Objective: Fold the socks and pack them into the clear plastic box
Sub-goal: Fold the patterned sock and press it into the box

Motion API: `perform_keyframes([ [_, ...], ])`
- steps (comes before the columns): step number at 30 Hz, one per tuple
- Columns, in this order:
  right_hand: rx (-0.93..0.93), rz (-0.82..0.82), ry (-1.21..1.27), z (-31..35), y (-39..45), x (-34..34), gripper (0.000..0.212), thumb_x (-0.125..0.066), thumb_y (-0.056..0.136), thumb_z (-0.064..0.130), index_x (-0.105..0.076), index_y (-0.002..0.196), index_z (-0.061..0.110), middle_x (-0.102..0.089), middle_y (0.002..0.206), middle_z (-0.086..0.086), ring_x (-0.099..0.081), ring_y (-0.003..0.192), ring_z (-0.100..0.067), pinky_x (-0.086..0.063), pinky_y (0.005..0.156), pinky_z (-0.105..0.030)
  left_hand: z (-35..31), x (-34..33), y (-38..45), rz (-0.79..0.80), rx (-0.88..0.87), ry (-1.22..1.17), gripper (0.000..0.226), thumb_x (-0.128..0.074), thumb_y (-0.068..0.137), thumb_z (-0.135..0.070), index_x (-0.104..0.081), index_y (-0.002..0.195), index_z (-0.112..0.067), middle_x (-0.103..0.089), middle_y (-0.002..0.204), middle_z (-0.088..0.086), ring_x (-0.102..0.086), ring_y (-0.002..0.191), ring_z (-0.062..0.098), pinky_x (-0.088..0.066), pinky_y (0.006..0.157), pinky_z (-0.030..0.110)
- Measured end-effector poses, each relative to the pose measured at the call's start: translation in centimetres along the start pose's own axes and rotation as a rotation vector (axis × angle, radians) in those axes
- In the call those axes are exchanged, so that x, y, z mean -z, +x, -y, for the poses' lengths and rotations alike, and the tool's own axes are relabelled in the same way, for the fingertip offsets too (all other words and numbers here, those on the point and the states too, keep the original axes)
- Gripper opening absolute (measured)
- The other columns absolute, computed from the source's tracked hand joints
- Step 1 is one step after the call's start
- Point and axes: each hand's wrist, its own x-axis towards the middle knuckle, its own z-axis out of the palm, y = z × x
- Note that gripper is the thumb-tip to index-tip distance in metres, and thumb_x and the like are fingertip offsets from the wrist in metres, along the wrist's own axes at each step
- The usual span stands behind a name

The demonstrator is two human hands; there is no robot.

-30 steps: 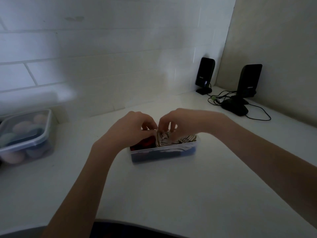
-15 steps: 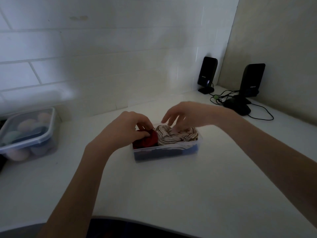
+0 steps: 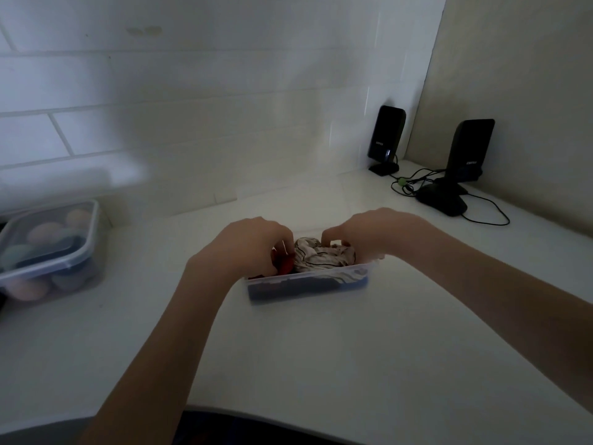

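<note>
The clear plastic box (image 3: 308, 285) sits mid-surface (image 3: 321, 364). My left hand (image 3: 247, 245) curls on a red sock (image 3: 286, 267), my right hand (image 3: 369, 232) pinches the striped sock (image 3: 321, 258). Speakers (image 3: 386, 138) at two o'clock; tiled wall (image 3: 192, 107) behind.

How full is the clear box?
Full: striped sock and red sock bulge above the clear box rim.
</note>
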Motion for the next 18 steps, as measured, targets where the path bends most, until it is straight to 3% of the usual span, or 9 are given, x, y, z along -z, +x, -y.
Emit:
perform_keyframes([
  [8, 0.055, 0.151, 0.164, -0.6, 0.4, 0.2, 0.061, -0.059, 0.080, 0.015, -0.031, 0.130, 0.037, -0.059, 0.124, -0.006, -0.056, 0.051, -0.010, -0.040, 0.040, -0.018, 0.5, -0.3, 0.1, 0.024, 0.003, -0.103, 0.033, -0.072, 0.072, -0.022, -0.061, 0.101, -0.033, -0.067, 0.103, -0.014, -0.058, 0.080, 0.006, -0.043, 0.066, 0.022],
  [11, 0.054, 0.160, 0.441, -1.4, -0.2, 0.0, 0.057, -0.056, 0.082, 0.009, -0.038, 0.127, 0.038, -0.054, 0.132, 0.000, -0.053, 0.045, -0.011, -0.044, 0.038, -0.016, 0.9, -0.1, -0.3, 0.042, -0.021, -0.186, 0.033, -0.068, 0.077, -0.015, -0.062, 0.106, -0.030, -0.065, 0.104, -0.012, -0.061, 0.085, 0.007, -0.053, 0.078, 0.029],
  [14, 0.071, 0.136, 0.649, -2.3, -1.2, 0.0, 0.048, -0.058, 0.081, 0.011, -0.049, 0.117, 0.041, -0.054, 0.128, 0.006, -0.053, 0.040, -0.009, -0.045, 0.041, -0.016, 1.6, 0.4, -0.9, 0.029, -0.048, -0.298, 0.035, -0.063, 0.080, -0.004, -0.065, 0.107, -0.027, -0.062, 0.101, -0.009, -0.061, 0.094, 0.011, -0.053, 0.087, 0.032],
  [18, 0.114, -0.032, 0.834, -3.4, -2.3, 0.3, 0.022, -0.067, 0.082, 0.029, -0.062, 0.102, 0.036, -0.065, 0.110, 0.017, -0.067, 0.050, -0.010, -0.046, 0.041, -0.016, 2.7, 0.8, -1.3, -0.155, -0.032, -0.387, 0.028, -0.062, 0.081, -0.003, -0.072, 0.087, -0.028, -0.064, 0.106, -0.007, -0.056, 0.099, 0.010, -0.048, 0.088, 0.031],
])
